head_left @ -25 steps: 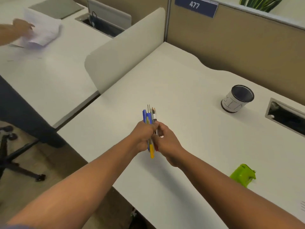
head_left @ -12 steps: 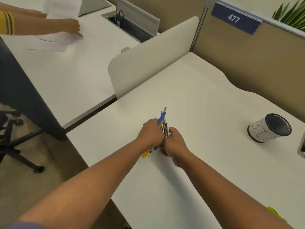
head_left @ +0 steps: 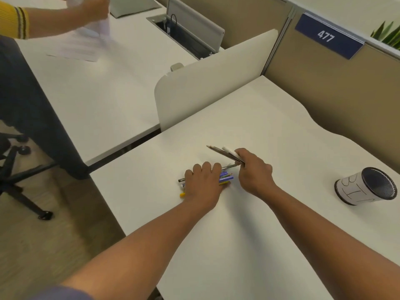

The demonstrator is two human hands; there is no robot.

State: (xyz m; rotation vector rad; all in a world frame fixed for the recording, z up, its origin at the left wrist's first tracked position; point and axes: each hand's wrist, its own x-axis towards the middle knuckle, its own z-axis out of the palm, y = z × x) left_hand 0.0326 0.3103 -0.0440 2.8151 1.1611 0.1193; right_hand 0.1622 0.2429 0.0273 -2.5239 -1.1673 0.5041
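On the white desk [head_left: 249, 224] my left hand [head_left: 203, 182] lies over a bundle of blue, yellow and dark pens [head_left: 226, 178], fingers curled round them, with their ends sticking out on both sides. Just to its right, my right hand [head_left: 254, 169] grips a few pencils and a white marker [head_left: 226, 153] that point up and to the left, lifted off the desk. A black mesh pen cup [head_left: 365, 187] wrapped in white paper lies tilted at the right of the desk, its mouth facing right.
A low white divider [head_left: 214, 83] separates this desk from the neighbouring one, where another person's arm [head_left: 60, 20] handles papers [head_left: 86, 43]. A tan partition with a blue 477 sign [head_left: 328, 36] stands behind. An office chair base [head_left: 19, 169] stands on the floor at left.
The bundle, held upright in both hands, has split: my left hand laid the coloured pens down flat on the desk, while my right hand pulled the pencils and marker away to the right.
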